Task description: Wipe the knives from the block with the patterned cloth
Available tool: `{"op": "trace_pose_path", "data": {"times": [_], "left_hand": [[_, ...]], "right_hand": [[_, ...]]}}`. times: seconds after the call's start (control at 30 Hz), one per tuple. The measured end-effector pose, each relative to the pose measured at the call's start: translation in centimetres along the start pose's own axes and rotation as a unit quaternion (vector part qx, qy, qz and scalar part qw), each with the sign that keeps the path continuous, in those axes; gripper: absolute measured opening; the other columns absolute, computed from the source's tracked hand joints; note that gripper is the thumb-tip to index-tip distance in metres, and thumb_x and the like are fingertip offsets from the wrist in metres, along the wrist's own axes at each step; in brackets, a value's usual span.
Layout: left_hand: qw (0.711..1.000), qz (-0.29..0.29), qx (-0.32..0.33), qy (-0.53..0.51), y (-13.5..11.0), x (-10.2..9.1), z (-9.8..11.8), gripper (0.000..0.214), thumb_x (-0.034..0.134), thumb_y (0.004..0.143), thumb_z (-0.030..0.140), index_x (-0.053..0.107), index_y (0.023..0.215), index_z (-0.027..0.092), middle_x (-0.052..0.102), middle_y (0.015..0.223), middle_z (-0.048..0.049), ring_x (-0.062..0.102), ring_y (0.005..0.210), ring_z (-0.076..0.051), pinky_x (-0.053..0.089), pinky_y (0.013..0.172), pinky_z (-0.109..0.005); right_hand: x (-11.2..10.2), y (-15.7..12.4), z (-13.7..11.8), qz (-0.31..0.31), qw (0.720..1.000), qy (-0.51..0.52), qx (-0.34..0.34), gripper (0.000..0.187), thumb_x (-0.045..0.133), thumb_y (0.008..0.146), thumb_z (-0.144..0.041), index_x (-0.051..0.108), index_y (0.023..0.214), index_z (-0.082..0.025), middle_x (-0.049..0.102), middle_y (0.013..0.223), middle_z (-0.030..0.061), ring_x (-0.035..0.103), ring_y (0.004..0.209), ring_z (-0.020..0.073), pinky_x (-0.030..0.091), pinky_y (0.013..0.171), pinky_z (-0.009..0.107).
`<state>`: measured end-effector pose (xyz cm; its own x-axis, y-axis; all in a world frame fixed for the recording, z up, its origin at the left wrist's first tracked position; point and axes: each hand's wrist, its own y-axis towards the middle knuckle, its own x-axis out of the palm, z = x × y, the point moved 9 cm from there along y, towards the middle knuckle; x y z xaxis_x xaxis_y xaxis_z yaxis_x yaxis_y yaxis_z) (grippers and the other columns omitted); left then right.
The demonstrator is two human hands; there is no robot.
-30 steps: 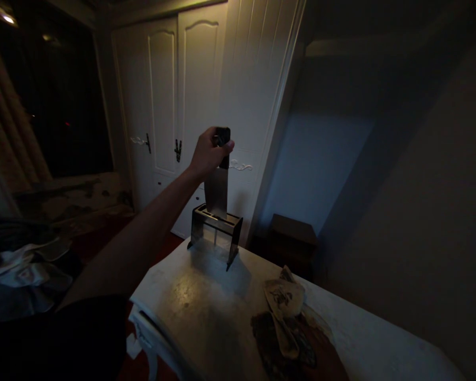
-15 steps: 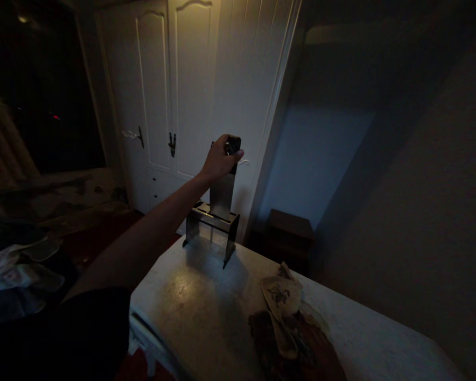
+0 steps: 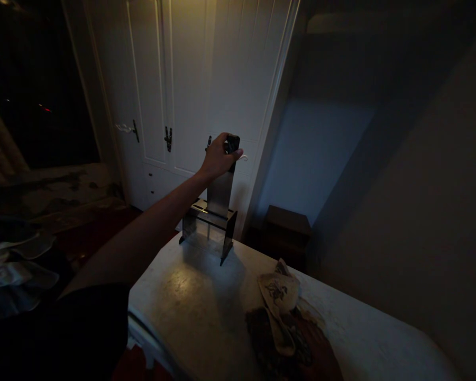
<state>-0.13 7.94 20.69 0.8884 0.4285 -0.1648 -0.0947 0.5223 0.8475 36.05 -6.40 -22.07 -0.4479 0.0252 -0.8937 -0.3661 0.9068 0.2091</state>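
My left hand [image 3: 218, 157] reaches out over the far end of a white table [image 3: 190, 301] and is wrapped round the black handle of a cleaver [image 3: 221, 191]. The wide steel blade points straight down and its lower part sits inside a slot of a metal knife rack [image 3: 208, 228] that stands near the table's far edge. My right hand does not show in the picture.
The room is dim. A crumpled patterned cloth [image 3: 280, 312] lies on the table to the right. White wardrobe doors [image 3: 174, 84] stand behind the rack, a dark low stool [image 3: 287, 227] to its right, and a heap of clothes [image 3: 11, 264] at the left.
The cleaver has gone lower into the rack's slot, with my left hand still on its handle. The view has drifted a little to the right and down.
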Motion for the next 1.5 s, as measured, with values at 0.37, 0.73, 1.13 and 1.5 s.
{"op": "trace_pose_path", "data": {"times": [0.37, 0.73, 1.13, 1.5], "left_hand": [[0.999, -0.005, -0.032, 0.013, -0.6, 0.3, -1.7, 0.029, 0.069, 0.070, 0.019, 0.057, 0.096, 0.017, 0.058, 0.089, -0.0042, 0.057, 0.079, -0.015, 0.048, 0.073, -0.030], [0.996, -0.024, -0.088, 0.023, -4.0, 1.1, -4.6, 0.027, 0.069, 0.070, 0.020, 0.054, 0.093, 0.017, 0.058, 0.087, -0.0042, 0.056, 0.080, -0.016, 0.048, 0.073, -0.031], [0.983, -0.047, -0.164, 0.068, -8.4, 1.1, -8.0, 0.028, 0.067, 0.070, 0.025, 0.052, 0.092, 0.017, 0.057, 0.081, -0.0012, 0.053, 0.074, -0.015, 0.044, 0.071, -0.030], [0.972, -0.085, -0.193, 0.107, -11.0, 1.6, -9.2, 0.027, 0.067, 0.070, 0.026, 0.051, 0.090, 0.018, 0.056, 0.082, -0.0017, 0.054, 0.075, -0.017, 0.044, 0.072, -0.032]], "right_hand": [[-0.2, -0.2, -0.5, 0.032, 0.998, -0.042, -0.033, 0.063, 0.059, 0.071, -0.036, 0.059, 0.131, -0.019, 0.058, 0.133, 0.0110, 0.055, 0.122, 0.0339, 0.043, 0.102, 0.050], [-1.4, -0.4, -1.5, 0.056, 0.998, -0.034, -0.002, 0.059, 0.055, 0.072, -0.032, 0.059, 0.130, -0.021, 0.059, 0.132, 0.0106, 0.055, 0.121, 0.0331, 0.045, 0.099, 0.048], [-1.0, -0.6, -0.8, 0.059, 0.998, -0.026, 0.009, 0.061, 0.053, 0.070, -0.029, 0.059, 0.129, -0.017, 0.059, 0.132, 0.0132, 0.054, 0.122, 0.0334, 0.043, 0.102, 0.050], [-0.5, -0.9, 0.2, 0.069, 0.997, -0.015, 0.031, 0.059, 0.054, 0.071, -0.032, 0.061, 0.127, -0.017, 0.058, 0.133, 0.0111, 0.051, 0.124, 0.0329, 0.039, 0.105, 0.050]]}}
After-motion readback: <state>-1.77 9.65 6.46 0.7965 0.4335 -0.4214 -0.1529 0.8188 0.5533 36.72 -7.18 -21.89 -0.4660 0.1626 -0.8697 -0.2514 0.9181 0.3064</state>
